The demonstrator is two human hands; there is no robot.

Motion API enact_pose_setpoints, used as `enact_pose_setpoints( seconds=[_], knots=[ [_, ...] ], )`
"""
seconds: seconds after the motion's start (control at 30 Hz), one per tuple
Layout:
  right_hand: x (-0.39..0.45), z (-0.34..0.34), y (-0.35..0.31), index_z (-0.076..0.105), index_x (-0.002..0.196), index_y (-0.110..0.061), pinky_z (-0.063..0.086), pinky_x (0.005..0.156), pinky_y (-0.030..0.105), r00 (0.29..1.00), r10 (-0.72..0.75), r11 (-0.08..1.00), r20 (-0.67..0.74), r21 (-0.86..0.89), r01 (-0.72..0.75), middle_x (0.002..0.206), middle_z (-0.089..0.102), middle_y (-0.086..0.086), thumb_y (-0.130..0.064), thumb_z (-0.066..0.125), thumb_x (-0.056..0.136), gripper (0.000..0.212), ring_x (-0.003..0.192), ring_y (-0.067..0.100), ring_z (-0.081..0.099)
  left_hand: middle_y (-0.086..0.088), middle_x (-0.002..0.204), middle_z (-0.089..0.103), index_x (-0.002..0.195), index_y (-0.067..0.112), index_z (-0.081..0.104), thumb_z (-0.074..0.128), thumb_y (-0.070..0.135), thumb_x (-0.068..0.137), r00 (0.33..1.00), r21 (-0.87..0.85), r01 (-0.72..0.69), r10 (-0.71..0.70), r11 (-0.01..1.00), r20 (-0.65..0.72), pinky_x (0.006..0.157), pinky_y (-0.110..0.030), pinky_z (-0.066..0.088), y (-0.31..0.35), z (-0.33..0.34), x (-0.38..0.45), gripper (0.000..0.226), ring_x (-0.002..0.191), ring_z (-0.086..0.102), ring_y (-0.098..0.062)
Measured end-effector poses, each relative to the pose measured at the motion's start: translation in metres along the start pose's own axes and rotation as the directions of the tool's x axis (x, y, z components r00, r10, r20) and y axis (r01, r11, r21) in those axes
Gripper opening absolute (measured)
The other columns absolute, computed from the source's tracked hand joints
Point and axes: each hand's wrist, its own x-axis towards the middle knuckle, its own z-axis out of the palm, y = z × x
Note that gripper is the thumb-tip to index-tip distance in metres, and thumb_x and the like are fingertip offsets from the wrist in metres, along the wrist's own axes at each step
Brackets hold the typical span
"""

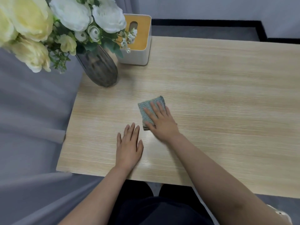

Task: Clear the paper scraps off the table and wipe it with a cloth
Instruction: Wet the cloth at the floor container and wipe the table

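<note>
Near me: dark clothes and my two bare arms filled the bottom of the view, reaching up onto the table.
Left hand: my left hand lay flat on the wood near the front edge, fingers straight and close together, holding nothing. It looked like it was just steadying me.
Right hand: my right hand pressed down on the cloth with straight, slightly spread fingers. It was not curled round the cloth, only pushing on top of it.
Cloth: it was a small folded blue-green cloth with a dark edge, lying flat on the table a little past the middle, just beyond my left hand. Part of it was hidden under my right hand.
Paper scraps: I could not see any on the wood. I think that part of the job was already done.
Wiping: I think this was the step I was on. I could not tell how much of the table was already wiped. The wide right side may still have needed the cloth.
Other things: a dark vase of white and yellow flowers stood at the far left corner, with a white tissue box just beside it.
Watch out: wiping close to the vase could knock it.
</note>
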Motion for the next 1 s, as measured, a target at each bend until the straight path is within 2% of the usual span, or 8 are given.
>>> enact_pose_setpoints(
  seconds=[0.17, 0.3, 0.4, 0.47, 0.6, 0.73, 0.83, 1.0],
  knots=[
    [0.006, -0.022, 0.074, 0.001, 0.149, -0.032, -0.011, 0.117, 0.037, 0.961, 0.270, 0.963, -0.064, 0.049, -0.267, 0.158, -0.008, -0.001, -0.052, 0.017, 0.098, 0.057, 0.145, 0.019, -0.012, -0.002, 0.154, 0.027, 0.144, 0.015, 0.035, 0.020, 0.039, 0.088, 1.000, -0.039, -0.020, 0.019, 0.999, -0.018, 0.115, -0.045, 0.010, 0.003, -0.010, 0.023, 0.063, 0.145, 0.014, -0.018],
    [0.012, -0.038, 0.117, 0.000, 0.150, -0.029, -0.008, 0.117, 0.041, 0.839, 0.536, 0.842, -0.096, 0.128, -0.523, 0.158, -0.012, 0.003, -0.051, 0.015, 0.098, 0.058, 0.145, 0.021, -0.013, 0.000, 0.157, 0.016, 0.148, 0.016, 0.025, 0.028, 0.029, 0.095, 0.998, -0.014, -0.061, 0.061, 0.998, 0.005, 0.116, -0.042, 0.004, 0.011, -0.021, 0.064, 0.054, 0.146, 0.005, -0.017],
    [0.030, -0.036, 0.096, -0.001, 0.151, -0.025, -0.010, 0.116, 0.045, 0.742, 0.661, 0.747, -0.114, 0.190, -0.637, 0.157, -0.013, 0.008, -0.048, 0.016, 0.099, 0.059, 0.144, 0.027, -0.014, 0.000, 0.158, 0.013, 0.148, 0.017, 0.023, 0.035, 0.022, 0.098, 0.998, 0.019, -0.066, 0.066, 0.998, -0.008, 0.116, -0.043, 0.004, 0.016, -0.026, 0.100, 0.051, 0.146, 0.004, -0.017],
    [0.049, -0.032, 0.071, 0.002, 0.151, -0.025, -0.013, 0.114, 0.045, 0.772, 0.623, 0.779, -0.123, 0.188, -0.599, 0.157, -0.011, 0.009, -0.049, 0.020, 0.098, 0.061, 0.144, 0.029, -0.013, 0.001, 0.158, 0.010, 0.149, 0.018, 0.021, 0.033, 0.024, 0.099, 0.998, 0.071, -0.060, 0.060, 0.996, -0.009, 0.116, -0.043, 0.004, 0.021, -0.029, 0.123, 0.052, 0.146, 0.003, -0.017],
    [0.080, -0.025, 0.025, 0.005, 0.149, -0.033, -0.015, 0.114, 0.044, 0.956, 0.279, 0.959, -0.094, 0.080, -0.272, 0.158, -0.010, 0.004, -0.059, 0.026, 0.094, 0.064, 0.144, 0.026, -0.015, 0.004, 0.159, -0.001, 0.151, 0.020, 0.009, 0.023, 0.029, 0.101, 0.999, 0.143, -0.014, 0.010, 0.990, 0.033, 0.117, -0.043, 0.000, 0.019, -0.023, 0.145, 0.053, 0.146, -0.004, -0.014],
    [0.084, -0.030, 0.041, 0.007, 0.148, -0.038, -0.015, 0.113, 0.037, 0.991, 0.113, 0.993, -0.074, 0.044, -0.110, 0.158, -0.006, -0.005, -0.055, 0.023, 0.097, 0.057, 0.145, 0.017, -0.013, 0.005, 0.159, -0.005, 0.151, 0.021, 0.004, 0.019, 0.031, 0.101, 1.000, 0.162, -0.028, 0.027, 0.986, 0.013, 0.116, -0.043, -0.004, 0.014, -0.016, 0.142, 0.053, 0.145, -0.008, -0.013],
    [0.080, -0.043, 0.088, 0.010, 0.149, -0.035, -0.009, 0.115, 0.037, 0.956, 0.264, 0.964, -0.125, 0.075, -0.257, 0.159, -0.001, -0.005, -0.046, 0.023, 0.100, 0.052, 0.146, 0.018, -0.006, 0.005, 0.159, -0.004, 0.151, 0.021, 0.005, 0.019, 0.030, 0.101, 0.999, 0.144, -0.032, 0.032, 0.989, 0.003, 0.116, -0.042, -0.006, 0.014, -0.015, 0.142, 0.053, 0.145, -0.008, -0.013],
    [0.072, -0.064, 0.132, 0.013, 0.150, -0.029, -0.006, 0.117, 0.041, 0.793, 0.596, 0.797, -0.126, 0.208, -0.567, 0.159, -0.002, 0.001, -0.039, 0.023, 0.101, 0.050, 0.146, 0.023, -0.006, 0.005, 0.159, -0.001, 0.151, 0.022, 0.007, 0.020, 0.030, 0.101, 1.000, 0.146, -0.021, 0.023, 0.989, -0.014, 0.116, -0.041, -0.006, 0.013, -0.013, 0.142, 0.052, 0.145, -0.007, -0.013]
  ],
)
